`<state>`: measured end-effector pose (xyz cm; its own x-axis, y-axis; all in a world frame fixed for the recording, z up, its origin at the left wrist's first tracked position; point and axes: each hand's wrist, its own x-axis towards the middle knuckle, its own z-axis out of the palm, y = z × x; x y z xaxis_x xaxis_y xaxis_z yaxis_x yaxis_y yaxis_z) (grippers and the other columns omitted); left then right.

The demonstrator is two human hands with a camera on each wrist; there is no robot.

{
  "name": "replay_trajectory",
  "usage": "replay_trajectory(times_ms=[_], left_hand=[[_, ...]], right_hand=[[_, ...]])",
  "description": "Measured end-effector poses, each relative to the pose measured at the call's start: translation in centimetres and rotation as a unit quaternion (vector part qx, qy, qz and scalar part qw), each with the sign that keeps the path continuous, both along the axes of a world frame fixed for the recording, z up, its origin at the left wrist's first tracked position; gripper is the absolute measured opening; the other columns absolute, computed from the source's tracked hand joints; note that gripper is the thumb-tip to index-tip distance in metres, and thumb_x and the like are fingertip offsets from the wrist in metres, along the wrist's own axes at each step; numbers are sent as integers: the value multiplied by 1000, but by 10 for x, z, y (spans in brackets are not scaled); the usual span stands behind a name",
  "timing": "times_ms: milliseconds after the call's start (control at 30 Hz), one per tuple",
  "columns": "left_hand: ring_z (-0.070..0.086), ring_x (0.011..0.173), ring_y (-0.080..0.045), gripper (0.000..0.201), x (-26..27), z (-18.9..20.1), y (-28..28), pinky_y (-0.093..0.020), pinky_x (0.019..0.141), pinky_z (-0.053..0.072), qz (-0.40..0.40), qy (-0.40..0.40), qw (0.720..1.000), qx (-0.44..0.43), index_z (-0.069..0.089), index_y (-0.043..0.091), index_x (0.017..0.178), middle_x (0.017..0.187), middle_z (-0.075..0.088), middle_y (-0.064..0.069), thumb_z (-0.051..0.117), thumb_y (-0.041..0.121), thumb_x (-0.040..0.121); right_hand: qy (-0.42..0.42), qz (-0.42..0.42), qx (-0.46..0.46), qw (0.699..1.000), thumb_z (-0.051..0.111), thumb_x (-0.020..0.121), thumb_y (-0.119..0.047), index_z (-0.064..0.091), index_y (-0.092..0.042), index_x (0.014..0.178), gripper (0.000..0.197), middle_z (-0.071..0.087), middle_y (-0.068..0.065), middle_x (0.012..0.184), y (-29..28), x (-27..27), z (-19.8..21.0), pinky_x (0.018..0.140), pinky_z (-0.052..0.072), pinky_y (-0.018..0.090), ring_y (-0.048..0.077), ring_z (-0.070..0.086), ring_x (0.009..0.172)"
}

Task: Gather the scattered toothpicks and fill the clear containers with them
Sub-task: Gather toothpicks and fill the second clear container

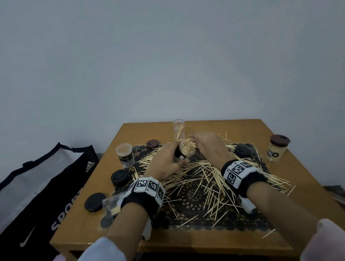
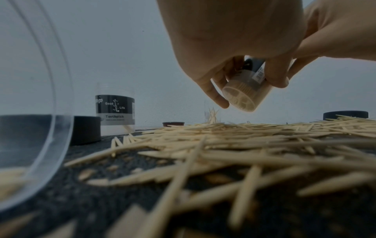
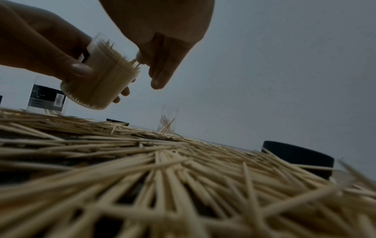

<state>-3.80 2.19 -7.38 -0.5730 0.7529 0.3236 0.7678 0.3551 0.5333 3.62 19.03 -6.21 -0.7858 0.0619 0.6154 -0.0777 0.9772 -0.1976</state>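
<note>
Centrally, above the mat (image 1: 194,197), the left hand (image 1: 165,163) grips a tilted, nearly full container (image 1: 184,150), fingers and thumb curled round it. The right hand (image 1: 208,146) pinches a few toothpicks at its mouth; only the right wrist view shows that pinch, while the left wrist view shows the ribbed base. Loose toothpicks (image 1: 211,178) cover the mat. A tall container (image 1: 179,129) with few picks stands behind, a labelled one (image 1: 125,154) at left, a lidded jar (image 1: 276,149) at right, black lids (image 1: 120,177) nearby.
</note>
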Motion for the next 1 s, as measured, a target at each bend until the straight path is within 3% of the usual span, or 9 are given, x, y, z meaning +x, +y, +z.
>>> replay_trajectory(times_ms=[100, 367, 500, 600, 767, 833, 900, 967, 1000], left_hand=[[55, 93, -12, 57, 1, 0, 0, -28, 79, 43, 2, -4, 1000, -3, 48, 18, 133, 106, 56, 9, 70, 40, 86], [56, 87, -12, 55, 0, -1, -1, -28, 73, 42, 3, -7, 1000, 3, 49, 19, 130, 107, 62, 6, 69, 43, 86], [55, 79, -10, 45, 0, 0, -1, -28, 68, 40, 28, -12, 1000, 6, 52, 20, 123, 97, 60, 8, 68, 43, 87], [56, 80, -13, 42, -1, 0, -2, -30, 68, 41, 46, -3, 999, 7, 54, 20, 118, 96, 61, 6, 66, 46, 87], [59, 85, -16, 42, -2, -2, -3, -34, 74, 48, 65, 4, 998, 5, 54, 21, 118, 100, 63, 5, 64, 48, 88], [60, 90, -16, 43, -2, -1, -3, -33, 75, 46, 86, 11, 996, -1, 54, 20, 120, 104, 63, 5, 64, 48, 88], [60, 95, -17, 45, -2, 0, -4, -32, 76, 45, 113, 23, 993, -8, 54, 19, 122, 109, 63, 4, 64, 48, 88], [61, 99, -18, 45, -4, -1, -5, -32, 78, 46, 137, 34, 990, -7, 54, 20, 121, 112, 63, 4, 64, 48, 88], [61, 100, -19, 45, -5, -2, -6, -35, 79, 48, 148, 37, 988, -7, 53, 20, 120, 113, 63, 3, 64, 49, 87]], right_hand=[[-9, 5, 26, 1000, 60, 88, 0, 70, -8, 107, 22, 72, 6, 95, 0, 0, -1, 68, 57, 39, 22, 68, 78], [6, 9, 20, 1000, 49, 94, -33, 63, -13, 119, 35, 67, 0, 104, -11, 8, 10, 58, 55, 30, 15, 64, 73], [18, 33, 56, 998, 64, 85, -4, 71, -9, 102, 18, 70, 2, 97, -9, 6, 6, 58, 48, 21, 19, 66, 70], [22, 51, 61, 997, 60, 69, 16, 71, -10, 106, 47, 72, 2, 103, -10, 6, 5, 59, 46, 21, 21, 68, 75], [-5, 71, 65, 995, 54, 71, 16, 63, -18, 125, 64, 65, 1, 126, -10, 8, 7, 58, 53, 24, 19, 69, 87], [-49, 29, 51, 997, 52, 76, 13, 57, -22, 132, 66, 57, -3, 135, -10, 6, 8, 52, 40, 13, 12, 62, 88], [-119, -24, 46, 992, 56, 84, 3, 52, -23, 134, 57, 52, -4, 135, -7, 5, 6, 64, 40, 14, 9, 55, 100], [-233, -49, 64, 969, 61, 90, -29, 49, -24, 137, 48, 52, -3, 131, -3, 6, 2, 94, 43, 29, 13, 49, 117], [-290, -52, 71, 953, 61, 87, -48, 48, -25, 137, 57, 52, -3, 129, 0, 7, 0, 102, 38, 37, 15, 47, 120]])
